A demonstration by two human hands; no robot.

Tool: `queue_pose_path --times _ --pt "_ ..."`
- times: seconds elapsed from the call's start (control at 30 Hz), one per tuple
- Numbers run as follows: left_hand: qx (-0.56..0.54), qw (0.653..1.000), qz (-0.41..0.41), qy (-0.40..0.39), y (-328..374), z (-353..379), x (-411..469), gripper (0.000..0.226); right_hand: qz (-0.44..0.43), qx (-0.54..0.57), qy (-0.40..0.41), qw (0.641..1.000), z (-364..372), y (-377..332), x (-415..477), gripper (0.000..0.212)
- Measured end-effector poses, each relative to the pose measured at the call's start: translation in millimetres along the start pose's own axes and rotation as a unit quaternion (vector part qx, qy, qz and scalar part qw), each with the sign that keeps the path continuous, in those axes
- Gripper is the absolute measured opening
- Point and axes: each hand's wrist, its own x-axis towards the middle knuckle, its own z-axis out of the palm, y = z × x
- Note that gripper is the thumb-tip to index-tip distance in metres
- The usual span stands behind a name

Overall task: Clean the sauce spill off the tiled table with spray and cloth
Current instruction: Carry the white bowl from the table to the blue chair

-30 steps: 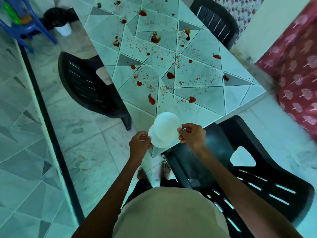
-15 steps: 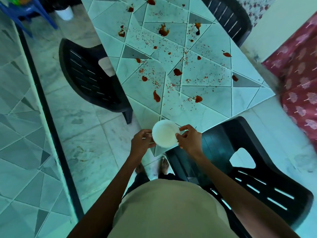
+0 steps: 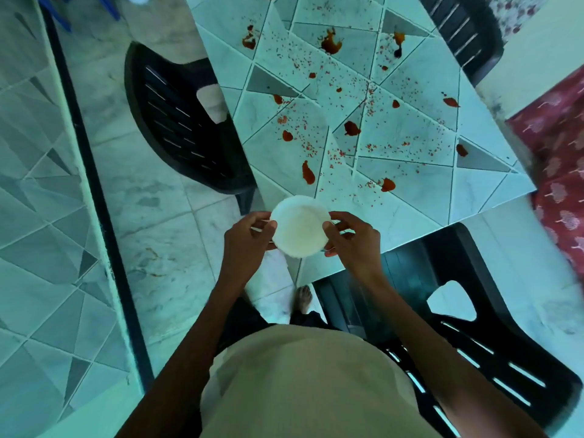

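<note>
A round white cloth pad (image 3: 298, 226) hangs in the air over the near corner of the tiled table (image 3: 410, 216). My left hand (image 3: 248, 238) pinches its left edge and my right hand (image 3: 350, 240) pinches its right edge. Red sauce blobs (image 3: 308, 173) and many small red specks (image 3: 357, 105) cover the pale tiles beyond the pad. No spray bottle is in view.
Three black plastic chairs surround the table: one on the left (image 3: 177, 121), one at the near right (image 3: 474, 343) beside me, one at the far right (image 3: 464, 30). A red patterned fabric (image 3: 559, 159) lies at the right. My bare foot (image 3: 303, 298) stands on the floor tiles.
The cloth has gone from a loosely folded double shape to one flat round disc between my hands. The view has moved closer to the table's near corner.
</note>
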Motion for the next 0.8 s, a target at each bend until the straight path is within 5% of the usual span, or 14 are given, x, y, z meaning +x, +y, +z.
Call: queue_pose_path --times 0.4,0.8 --pt "-0.107 0.982 0.054 0.145 29.8 -213.8 42.1 0.022 -0.143 0.077 -0.063 0.985 163.6 -172.8 22.5 0.017" --pt "-0.168 0.961 0.062 0.210 31.0 -457.2 166.4 0.019 -0.134 0.126 -0.136 0.973 399.6 -343.0 83.8 0.016"
